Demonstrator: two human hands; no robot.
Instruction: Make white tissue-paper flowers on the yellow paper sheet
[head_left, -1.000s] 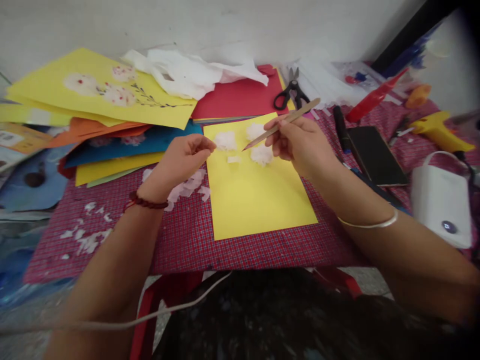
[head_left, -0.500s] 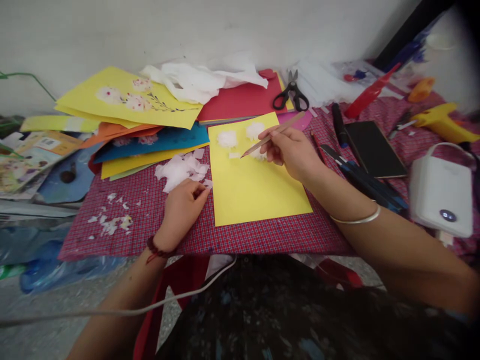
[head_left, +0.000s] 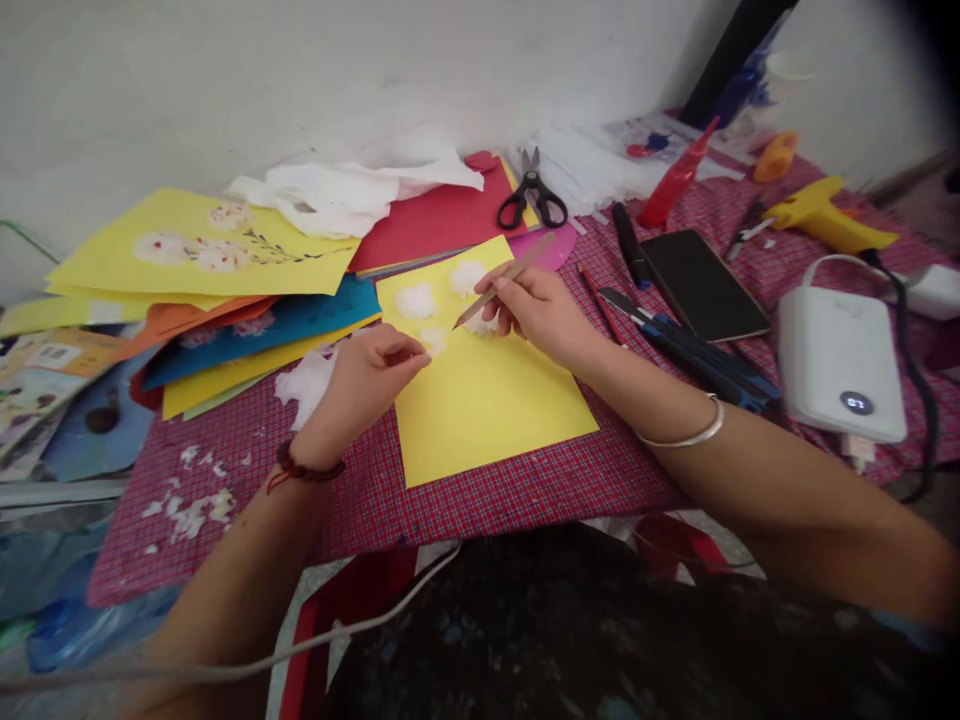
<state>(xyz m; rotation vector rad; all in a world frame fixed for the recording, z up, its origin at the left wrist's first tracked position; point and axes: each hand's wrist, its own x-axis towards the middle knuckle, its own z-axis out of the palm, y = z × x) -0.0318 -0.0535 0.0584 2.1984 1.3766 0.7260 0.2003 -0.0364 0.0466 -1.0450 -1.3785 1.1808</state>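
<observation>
Both our hands work over the yellow sheet [head_left: 487,410], which lies flat on the checked cloth [head_left: 495,495] in front of us. Our right hand [head_left: 536,312] grips a thin wooden stick [head_left: 504,281] like a pen, its tip pointing down and left toward the white tufts [head_left: 416,300] stuck near the sheet's far end. Our left hand [head_left: 371,378] has come up from the heap of torn tissue [head_left: 304,380] on the cloth, where it was half a second ago. It now sits at the sheet's left edge, thumb and forefinger pinched together just beside a small tuft; whether a scrap is caught between them we cannot tell. The scissors [head_left: 532,197] lie well apart, by the red paper [head_left: 435,215]
</observation>
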